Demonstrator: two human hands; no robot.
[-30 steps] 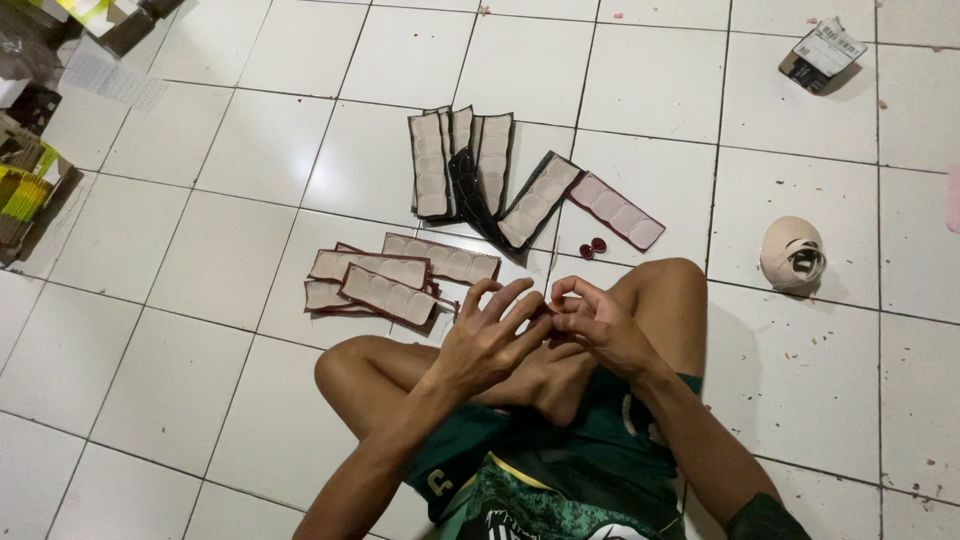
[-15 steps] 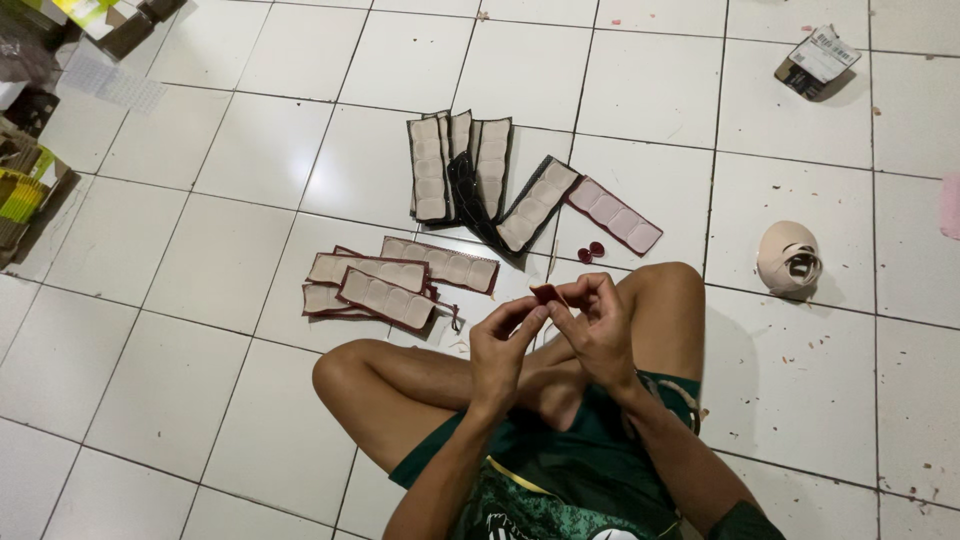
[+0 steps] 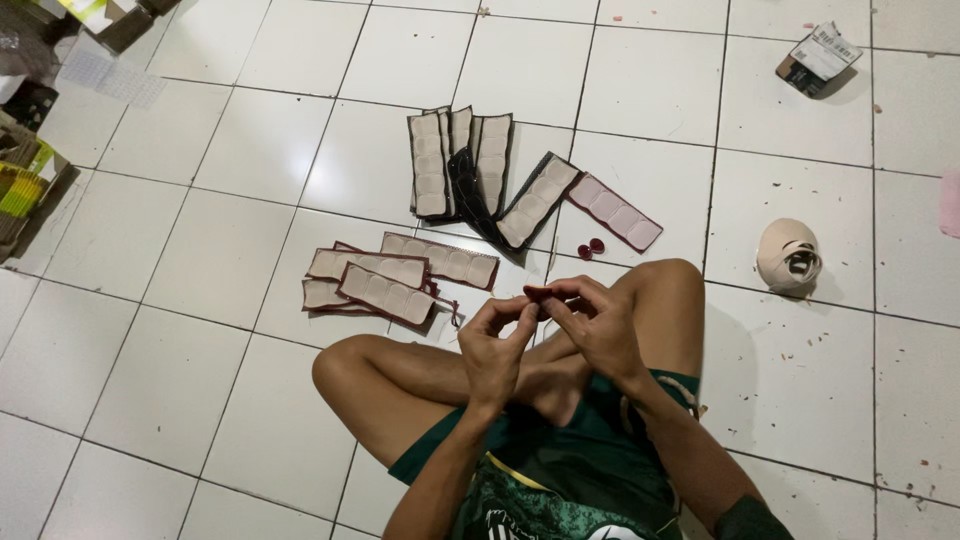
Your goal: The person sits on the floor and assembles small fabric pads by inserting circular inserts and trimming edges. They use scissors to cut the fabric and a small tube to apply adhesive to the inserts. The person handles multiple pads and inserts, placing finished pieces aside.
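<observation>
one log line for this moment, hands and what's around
left hand: pinching small red piece | right hand: pinching same piece | floor: strip stacks, two red discs, tape roll

You pinch a small dark red disc (image 3: 537,294) between the fingertips of both hands, raised above your crossed legs. It is flat and round, edge partly hidden by your fingers, at twelve o'clock from your knees.

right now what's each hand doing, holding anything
Left hand: fingers closed, pinching the small dark red piece.
Right hand: fingers closed on the same piece.
</observation>
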